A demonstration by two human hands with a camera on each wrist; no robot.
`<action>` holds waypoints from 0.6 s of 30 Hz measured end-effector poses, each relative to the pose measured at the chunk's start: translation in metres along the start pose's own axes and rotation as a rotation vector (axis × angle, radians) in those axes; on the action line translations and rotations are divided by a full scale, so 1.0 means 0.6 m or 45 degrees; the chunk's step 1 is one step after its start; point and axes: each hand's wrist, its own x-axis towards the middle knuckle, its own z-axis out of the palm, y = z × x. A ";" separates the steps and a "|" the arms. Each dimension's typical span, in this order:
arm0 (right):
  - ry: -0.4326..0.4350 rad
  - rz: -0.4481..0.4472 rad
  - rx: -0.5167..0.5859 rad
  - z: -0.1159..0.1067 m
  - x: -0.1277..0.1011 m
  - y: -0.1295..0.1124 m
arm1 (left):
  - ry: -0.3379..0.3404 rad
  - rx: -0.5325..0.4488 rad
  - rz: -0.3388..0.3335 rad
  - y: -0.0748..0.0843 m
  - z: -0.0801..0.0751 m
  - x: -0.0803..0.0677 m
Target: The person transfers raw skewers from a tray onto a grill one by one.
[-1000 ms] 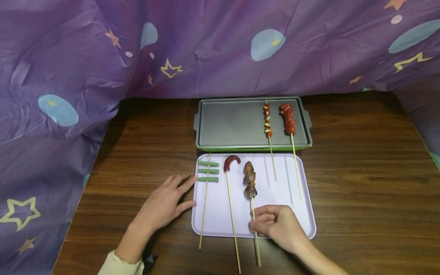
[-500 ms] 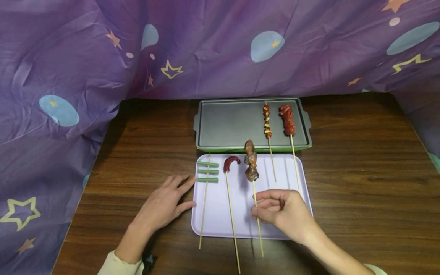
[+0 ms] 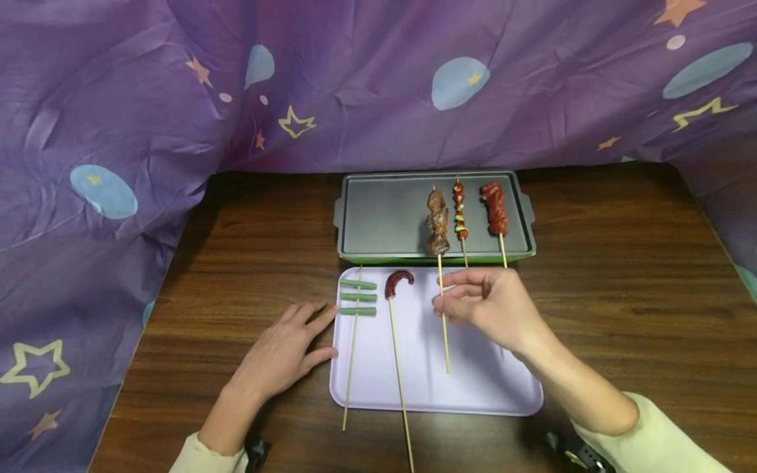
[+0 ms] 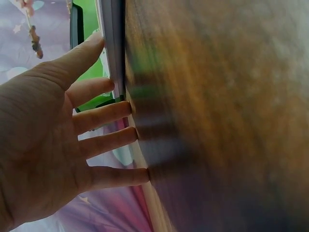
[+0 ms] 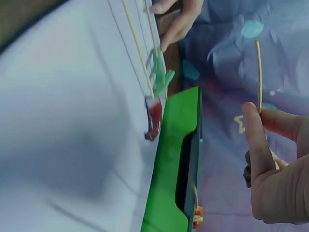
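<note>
My right hand (image 3: 493,305) pinches the stick of a brown meat skewer (image 3: 437,223) between thumb and fingers. In the head view its meat overlaps the front of the grey grill plate (image 3: 384,213), while the stick's lower end hangs over the lavender tray (image 3: 426,394). The right wrist view shows the stick (image 5: 259,72) pinched, with the meat mostly hidden behind the hand. My left hand (image 3: 286,351) lies with spread fingers, thumb and index at the tray's left edge. On the tray are a green bean skewer (image 3: 357,297) and a curled dark red skewer (image 3: 397,284).
Two skewers lie on the plate's right side: a thin red and green one (image 3: 459,210) and a thick red meat one (image 3: 494,209), their sticks reaching toward the tray. The plate sits on a green base (image 5: 176,145). Behind the wooden table (image 3: 621,315) hangs a purple curtain (image 3: 367,79).
My right hand has lifted the brown meat skewer off the tray and carried it forward, its meat now over the grill plate. The left hand has stayed in place.
</note>
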 end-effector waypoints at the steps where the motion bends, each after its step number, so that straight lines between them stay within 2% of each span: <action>1: -0.004 0.013 0.004 -0.002 0.007 -0.002 | 0.000 0.001 0.000 0.000 0.000 0.000; 9: -0.027 0.100 -0.008 -0.015 0.063 -0.014 | -0.020 -0.003 -0.013 0.000 0.000 -0.001; 18: -0.014 0.168 -0.029 -0.015 0.109 -0.009 | -0.018 0.001 -0.005 0.000 0.001 -0.001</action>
